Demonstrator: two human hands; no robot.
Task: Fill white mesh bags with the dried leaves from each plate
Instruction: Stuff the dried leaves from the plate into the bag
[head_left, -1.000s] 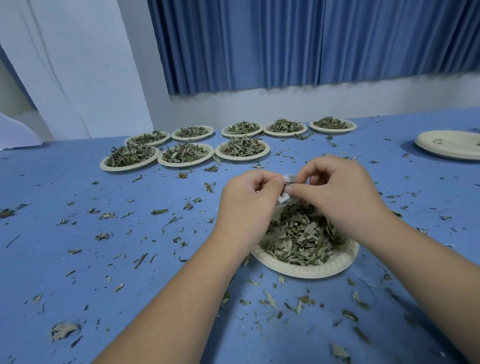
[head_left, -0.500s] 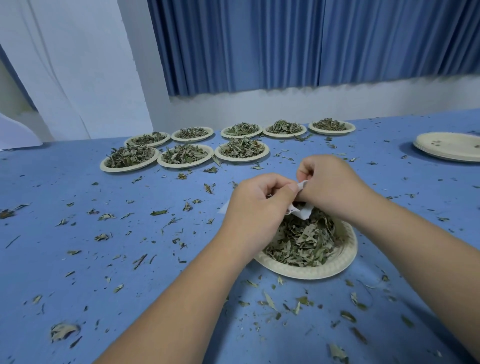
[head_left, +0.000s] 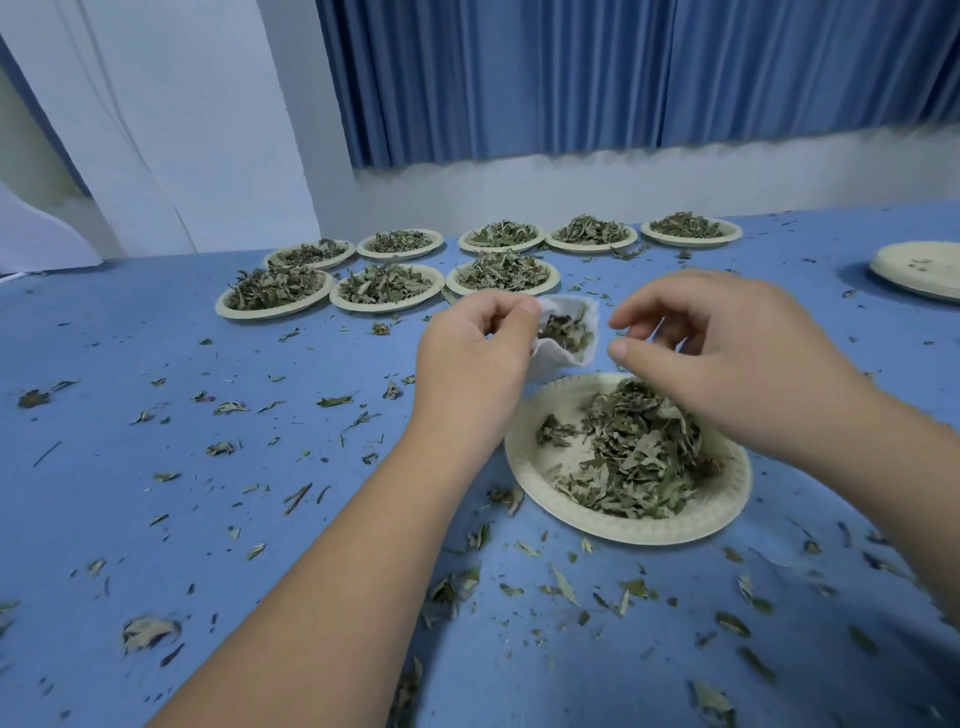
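Note:
My left hand (head_left: 475, 353) pinches the edge of a small white mesh bag (head_left: 566, 335), held open above the table with some dried leaves inside. My right hand (head_left: 727, 353) hovers just to the right of the bag, fingers loosely curled, holding nothing that I can see. Below both hands sits a cream paper plate (head_left: 524, 457) with a pile of dried green leaves (head_left: 634, 457) heaped toward its right side.
Several more paper plates of dried leaves (head_left: 387, 283) stand in two rows at the back of the blue table (head_left: 156, 441). A stack of bare plates (head_left: 919, 270) lies at the far right. Leaf crumbs litter the tabletop. A blue curtain hangs behind.
Both hands held the bag together over the plate; now my right hand has let go and moved right, and my left hand holds the bag open, lifted farther back.

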